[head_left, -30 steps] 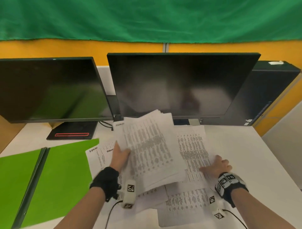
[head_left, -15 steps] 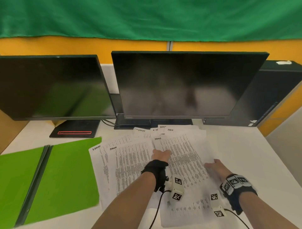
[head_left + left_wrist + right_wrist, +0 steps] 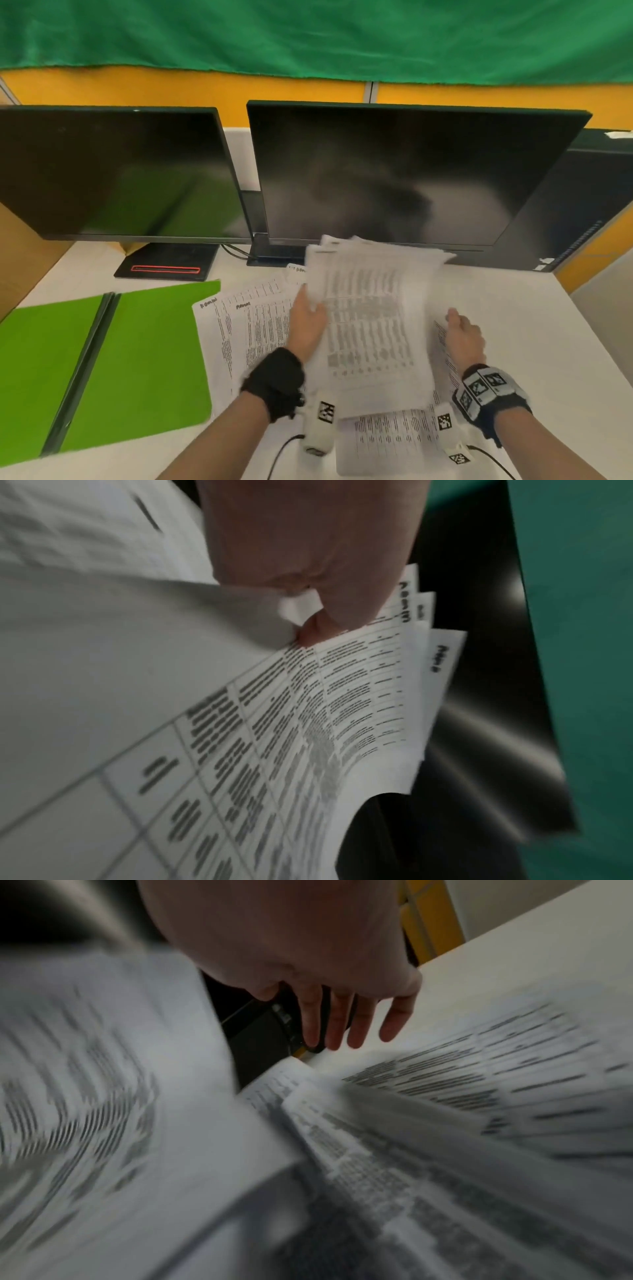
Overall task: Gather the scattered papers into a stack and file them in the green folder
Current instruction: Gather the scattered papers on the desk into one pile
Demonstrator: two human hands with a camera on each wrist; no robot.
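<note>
My left hand (image 3: pixel 310 308) pinches the left edge of a bundle of printed papers (image 3: pixel 373 325) and holds it tilted up off the white desk (image 3: pixel 534 342). In the left wrist view the thumb and a finger of the left hand (image 3: pixel 308 620) clamp several fanned sheets (image 3: pixel 308 710). More papers (image 3: pixel 250 325) lie flat beside and under the bundle, and one sheet (image 3: pixel 387 442) lies near the front edge. My right hand (image 3: pixel 457 320) hovers over the right-hand sheets; its fingers (image 3: pixel 342 1026) are straight and hold nothing. The green folder (image 3: pixel 137 359) lies open on the left.
Two dark monitors (image 3: pixel 113 171) (image 3: pixel 404 171) stand close behind the papers, with a black stand base (image 3: pixel 166 260) by the folder. A black computer case (image 3: pixel 599 205) fills the back right corner. Cables (image 3: pixel 284 452) trail from my wrists.
Half a second ago my left hand pressed flat on papers lying on the desk. Now it has raised a bundle of sheets towards the monitor. My right hand has shifted slightly right.
</note>
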